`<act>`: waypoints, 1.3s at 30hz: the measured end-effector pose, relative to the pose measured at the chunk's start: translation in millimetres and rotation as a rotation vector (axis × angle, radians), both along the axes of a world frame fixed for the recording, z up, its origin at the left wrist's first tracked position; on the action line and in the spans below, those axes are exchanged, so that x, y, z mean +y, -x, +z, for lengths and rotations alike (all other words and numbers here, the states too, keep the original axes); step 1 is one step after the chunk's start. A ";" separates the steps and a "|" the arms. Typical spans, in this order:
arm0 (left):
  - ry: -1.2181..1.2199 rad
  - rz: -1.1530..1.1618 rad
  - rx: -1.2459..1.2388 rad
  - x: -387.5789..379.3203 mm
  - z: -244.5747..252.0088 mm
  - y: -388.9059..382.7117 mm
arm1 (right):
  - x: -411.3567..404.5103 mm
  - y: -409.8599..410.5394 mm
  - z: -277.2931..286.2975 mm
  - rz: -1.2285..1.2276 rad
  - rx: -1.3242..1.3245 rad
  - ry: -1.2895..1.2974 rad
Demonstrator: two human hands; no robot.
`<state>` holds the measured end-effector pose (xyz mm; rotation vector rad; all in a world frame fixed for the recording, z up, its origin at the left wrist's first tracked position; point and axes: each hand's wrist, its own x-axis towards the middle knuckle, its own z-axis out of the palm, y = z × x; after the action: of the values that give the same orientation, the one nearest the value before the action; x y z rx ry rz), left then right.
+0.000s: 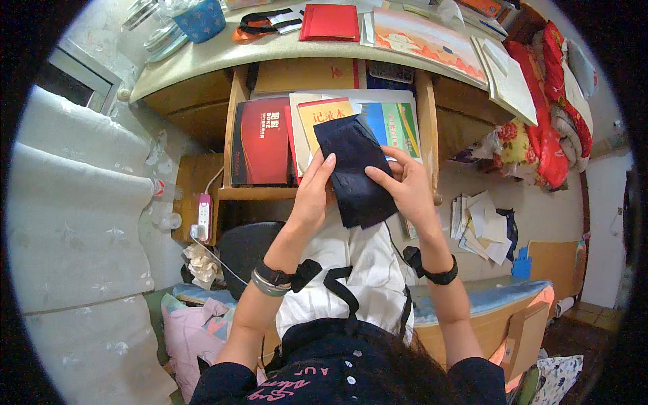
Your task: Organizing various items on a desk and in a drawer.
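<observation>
Between them, my left hand (pixel 315 190) and my right hand (pixel 407 185) hold a flat black folded sheet or pouch (pixel 357 174); its exact kind is hard to tell. The left fingers press along its left edge, and my right thumb lies across its face with the fingers behind. It is tilted above the front of a pulled-out wooden drawer (pixel 255 193). Inside lie a red boxed case (pixel 263 139), a yellow notebook (pixel 311 119) with printed characters, and a green and blue booklet (pixel 402 129). The black item hides part of the notebook and booklet.
On the desktop (pixel 202 63) above sit a red folder (pixel 330 23), a painted picture (pixel 430 43) and a blue basket (pixel 200 20). Loose papers (pixel 483 223) lie on the floor at right. A power strip (pixel 204 217) is left of the drawer, near a curtain (pixel 81 212).
</observation>
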<state>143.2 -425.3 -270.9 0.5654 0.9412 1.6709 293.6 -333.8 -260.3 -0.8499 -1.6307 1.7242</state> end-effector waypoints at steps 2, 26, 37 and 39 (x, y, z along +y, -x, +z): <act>0.015 0.026 -0.028 -3.5 -2.0 -3.5 | -5.9 -1.0 -2.3 -0.034 0.002 -0.025; -0.009 0.273 -0.296 -12.8 9.8 -27.1 | -40.3 21.9 14.0 -0.180 -0.230 -0.753; -0.025 0.161 -0.322 -18.7 6.9 -29.3 | -49.5 20.1 16.2 -0.177 -0.289 -0.716; 0.012 0.179 -0.243 -21.5 12.5 -29.8 | -48.5 16.6 16.9 -0.169 -0.238 -0.682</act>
<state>173.0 -446.8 -258.4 0.2675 0.8419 1.8445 277.1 -382.3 -243.4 -0.8296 -2.0492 0.8684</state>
